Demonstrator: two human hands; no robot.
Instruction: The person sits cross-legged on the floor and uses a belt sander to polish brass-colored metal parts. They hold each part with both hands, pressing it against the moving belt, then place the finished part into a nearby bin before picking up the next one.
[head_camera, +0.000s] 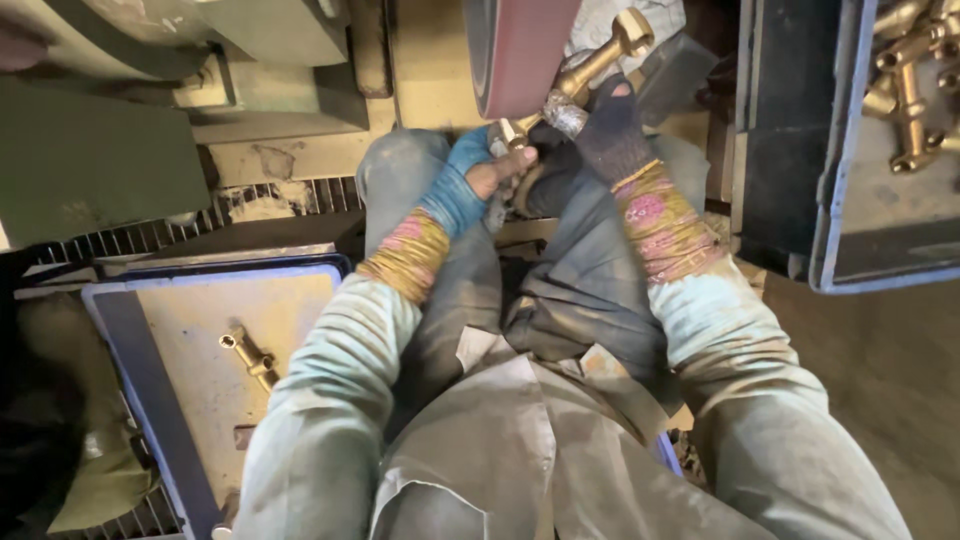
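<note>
While we press the brass fitting (590, 65) against the red sanding belt (520, 50), both our left hand (490, 170) and right hand (600, 125) clench it. One fitting (250, 355) lies in the left tray (120, 330); many fill the right bin (850, 200).

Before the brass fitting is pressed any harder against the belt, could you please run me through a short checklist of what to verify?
1. Both hands on the brass fitting: ok; the left hand grips its lower end and the right hand its middle.
2. Hands covered: ok; both wear gloves, though the fingertips look partly bare.
3. Fitting meets the reddish belt: ok; it lies against the belt's edge.
4. Fingers clear of the belt: cannot tell; they sit close beside it.
5. Tray on the right stocked: ok; several brass fittings lie in it.
6. Tray on the left: ok; one brass piece lies there.
</note>
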